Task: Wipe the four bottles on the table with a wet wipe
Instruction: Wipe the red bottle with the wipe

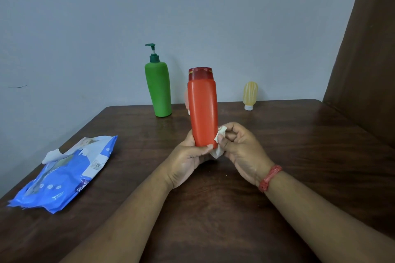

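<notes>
My left hand (188, 160) grips the base of an orange-red bottle (203, 109) with a dark red cap, held upright above the table. My right hand (239, 147) pinches a crumpled white wet wipe (220, 142) against the bottle's lower right side. A green pump bottle (158, 89) stands at the back of the table. A small yellow bottle (250, 95) stands cap-down at the back right. A pale bottle (186, 100) is mostly hidden behind the orange one.
A blue wet-wipe pack (64, 175) lies on the left of the dark wooden table (299, 145), with a white wipe sticking out of its top. A grey wall stands behind, and a brown panel (363, 49) rises at the right.
</notes>
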Demonstrator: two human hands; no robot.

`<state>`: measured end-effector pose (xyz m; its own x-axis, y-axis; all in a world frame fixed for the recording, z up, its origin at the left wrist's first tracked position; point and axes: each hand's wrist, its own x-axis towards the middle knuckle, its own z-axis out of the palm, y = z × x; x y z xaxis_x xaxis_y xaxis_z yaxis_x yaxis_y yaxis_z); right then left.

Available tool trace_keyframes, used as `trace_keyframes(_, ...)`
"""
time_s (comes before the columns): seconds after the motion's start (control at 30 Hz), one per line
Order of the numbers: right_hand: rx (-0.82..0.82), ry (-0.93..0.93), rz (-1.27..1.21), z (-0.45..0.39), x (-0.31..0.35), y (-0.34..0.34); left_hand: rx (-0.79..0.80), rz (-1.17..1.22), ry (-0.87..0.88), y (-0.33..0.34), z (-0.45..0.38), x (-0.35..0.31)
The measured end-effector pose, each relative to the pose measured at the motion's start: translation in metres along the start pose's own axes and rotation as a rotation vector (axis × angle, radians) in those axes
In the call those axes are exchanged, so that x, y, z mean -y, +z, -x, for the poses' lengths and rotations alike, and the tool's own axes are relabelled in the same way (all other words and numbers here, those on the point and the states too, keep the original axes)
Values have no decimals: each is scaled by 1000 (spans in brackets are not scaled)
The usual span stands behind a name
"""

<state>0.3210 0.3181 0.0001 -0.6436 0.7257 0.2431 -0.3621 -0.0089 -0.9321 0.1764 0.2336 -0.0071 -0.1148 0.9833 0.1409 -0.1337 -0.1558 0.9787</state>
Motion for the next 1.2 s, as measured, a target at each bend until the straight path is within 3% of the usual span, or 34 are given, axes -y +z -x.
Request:
trace_keyframes(0.17,-45,62,31,1,0,-1,17,-89,-7,-2,1,0)
trace_keyframes(0.43,-45,298,-407,6,2,11,-6,-193,14,-1,1,-2)
trace_keyframes(0.7,-132,352,-323,2,5,10,-30,-190,12,1,-1,-1)
trace_keyframes(0.93,-235,88,250,-4,18,-4,-151,-311,8,-10,-7,2)
trace_keyframes(1.07,-299,-83,357,-7,27,-12,-240,-634,34,-17,-9,-2)
trace_keyframes(1.2,-355,-308,424,-8,32,-12,-226,-746,48,-14,-11,-4)
